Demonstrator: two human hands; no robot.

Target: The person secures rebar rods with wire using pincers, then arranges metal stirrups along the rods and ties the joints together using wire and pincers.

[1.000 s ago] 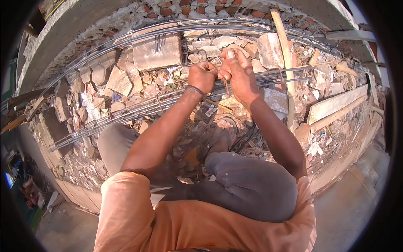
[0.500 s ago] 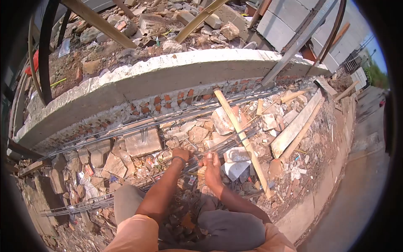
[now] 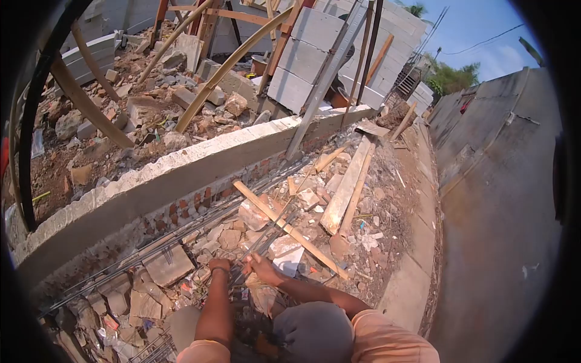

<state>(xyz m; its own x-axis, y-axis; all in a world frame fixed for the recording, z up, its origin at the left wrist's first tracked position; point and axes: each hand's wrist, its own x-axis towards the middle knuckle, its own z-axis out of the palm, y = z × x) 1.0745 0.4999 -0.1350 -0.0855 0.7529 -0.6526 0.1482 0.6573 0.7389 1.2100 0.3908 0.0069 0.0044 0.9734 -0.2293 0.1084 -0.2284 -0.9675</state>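
My left hand [image 3: 220, 265] is closed in a fist at the near end of the visible bundle, a dark band round its wrist. What lies inside that fist is hidden. Just to its right, my right hand [image 3: 261, 268] has its fingers bent round the thin steel bars [image 3: 266, 239], thumb on top. These bars run up and away to the right, passing the wooden batten [image 3: 295, 233] that lies across them. Beneath the bars are broken bricks and a white block [image 3: 288, 261] close to my right hand.
A low concrete wall [image 3: 151, 181] crosses on the left, with long steel rods [image 3: 200, 219] along its foot. Two planks [image 3: 349, 187] lie on the rubble ahead. A concrete kerb [image 3: 404, 275] and grey paving [image 3: 484, 254] are on the right. Slanted bamboo poles [image 3: 227, 69] stand beyond the wall.
My view has swung up and to the right, showing more sky and paving. Both hands stay close together at the bars; the right hand's thumb has tipped forward.
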